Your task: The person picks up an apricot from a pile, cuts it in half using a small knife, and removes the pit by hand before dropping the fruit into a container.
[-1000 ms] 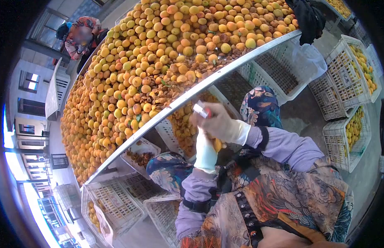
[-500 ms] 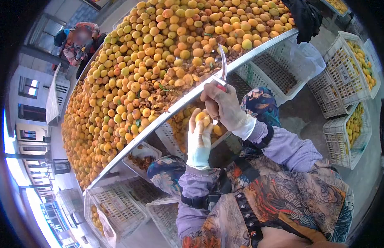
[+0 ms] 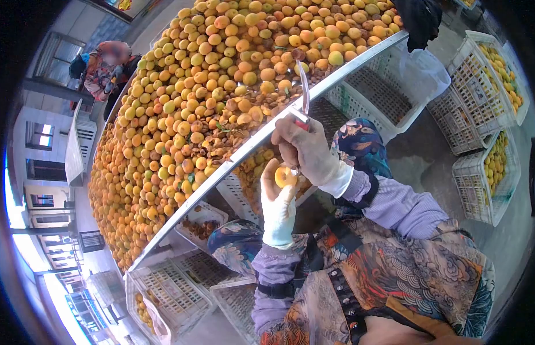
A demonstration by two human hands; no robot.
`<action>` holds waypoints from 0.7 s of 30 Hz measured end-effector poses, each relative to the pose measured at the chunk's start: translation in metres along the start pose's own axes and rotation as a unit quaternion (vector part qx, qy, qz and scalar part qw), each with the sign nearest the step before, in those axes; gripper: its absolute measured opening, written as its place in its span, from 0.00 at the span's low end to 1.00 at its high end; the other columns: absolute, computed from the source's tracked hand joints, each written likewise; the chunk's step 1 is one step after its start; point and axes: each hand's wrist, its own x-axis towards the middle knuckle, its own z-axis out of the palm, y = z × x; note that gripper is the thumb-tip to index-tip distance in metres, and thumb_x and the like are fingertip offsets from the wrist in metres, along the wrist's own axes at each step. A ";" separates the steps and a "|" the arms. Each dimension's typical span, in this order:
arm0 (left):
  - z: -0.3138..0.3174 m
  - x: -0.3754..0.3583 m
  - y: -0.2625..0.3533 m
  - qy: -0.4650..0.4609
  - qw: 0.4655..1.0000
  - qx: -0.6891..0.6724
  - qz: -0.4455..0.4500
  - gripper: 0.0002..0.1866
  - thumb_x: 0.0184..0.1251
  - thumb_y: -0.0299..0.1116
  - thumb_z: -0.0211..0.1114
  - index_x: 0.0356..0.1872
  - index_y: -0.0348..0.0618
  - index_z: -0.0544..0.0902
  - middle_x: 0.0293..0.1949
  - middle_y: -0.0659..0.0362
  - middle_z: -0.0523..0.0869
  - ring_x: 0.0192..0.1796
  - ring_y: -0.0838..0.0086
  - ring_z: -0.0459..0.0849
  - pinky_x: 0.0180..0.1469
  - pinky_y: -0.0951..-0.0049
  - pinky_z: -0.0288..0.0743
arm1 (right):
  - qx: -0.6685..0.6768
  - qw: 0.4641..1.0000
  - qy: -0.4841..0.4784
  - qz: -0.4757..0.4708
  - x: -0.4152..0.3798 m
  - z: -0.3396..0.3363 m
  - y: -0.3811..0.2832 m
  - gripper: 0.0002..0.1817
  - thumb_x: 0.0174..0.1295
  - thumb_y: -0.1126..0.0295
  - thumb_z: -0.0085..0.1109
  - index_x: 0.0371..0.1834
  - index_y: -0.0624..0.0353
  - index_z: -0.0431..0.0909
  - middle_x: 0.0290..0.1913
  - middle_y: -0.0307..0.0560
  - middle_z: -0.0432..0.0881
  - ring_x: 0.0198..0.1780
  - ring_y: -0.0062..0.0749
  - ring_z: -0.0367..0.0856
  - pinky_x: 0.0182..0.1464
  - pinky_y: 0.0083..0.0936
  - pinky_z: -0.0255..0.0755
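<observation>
My left hand (image 3: 278, 201), in a white glove, has its fingers wrapped round an apricot (image 3: 285, 176) whose upper side faces me. Beside it on the right, my right hand (image 3: 313, 150) grips a knife by its red handle, and the curved blade (image 3: 305, 86) points up over the table's metal edge (image 3: 244, 150). The knuckles of my right hand are close to the fruit. Beyond the edge lies a large heap of apricots (image 3: 181, 103), with split, brownish pieces near the rim.
White crates of fruit (image 3: 472, 86) stand at the right. Beneath the edge are more crates (image 3: 169, 287) and an open crate (image 3: 382, 95) with a clear bag. A black cloth (image 3: 420, 23) hangs at the table's corner. Another person (image 3: 106, 69) is at the far left side.
The apricot in my left hand is turned and now shows a rounder face. Both hands sit slightly lower in view, and the whole view has shifted a little.
</observation>
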 end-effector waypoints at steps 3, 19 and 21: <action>-0.004 -0.001 0.003 -0.011 1.000 -0.002 -0.021 0.34 0.61 0.34 0.66 0.65 0.38 0.60 0.54 0.53 0.73 0.57 0.67 0.74 0.62 0.65 0.69 | -0.004 1.000 -0.008 0.020 -0.001 -0.004 -0.003 0.15 0.67 0.60 0.54 0.29 0.61 0.74 0.16 0.34 0.71 0.12 0.13 0.63 0.12 0.12 0.55; -0.012 -0.009 0.018 0.016 0.988 0.133 0.080 0.28 0.67 0.28 0.56 0.67 0.40 0.59 0.57 0.51 0.72 0.55 0.69 0.76 0.58 0.73 0.71 | -0.298 0.919 -0.191 0.173 -0.031 -0.045 0.024 0.21 0.60 0.50 0.61 0.37 0.60 0.77 0.28 0.40 0.79 0.34 0.20 0.73 0.41 0.24 0.70; -0.016 -0.011 0.020 0.014 0.999 -0.044 0.027 0.28 0.67 0.27 0.56 0.67 0.40 0.59 0.58 0.50 0.71 0.56 0.67 0.76 0.59 0.70 0.71 | -0.393 0.877 -0.205 0.185 -0.033 -0.046 0.020 0.21 0.60 0.49 0.60 0.38 0.59 0.77 0.27 0.43 0.79 0.33 0.23 0.75 0.40 0.26 0.71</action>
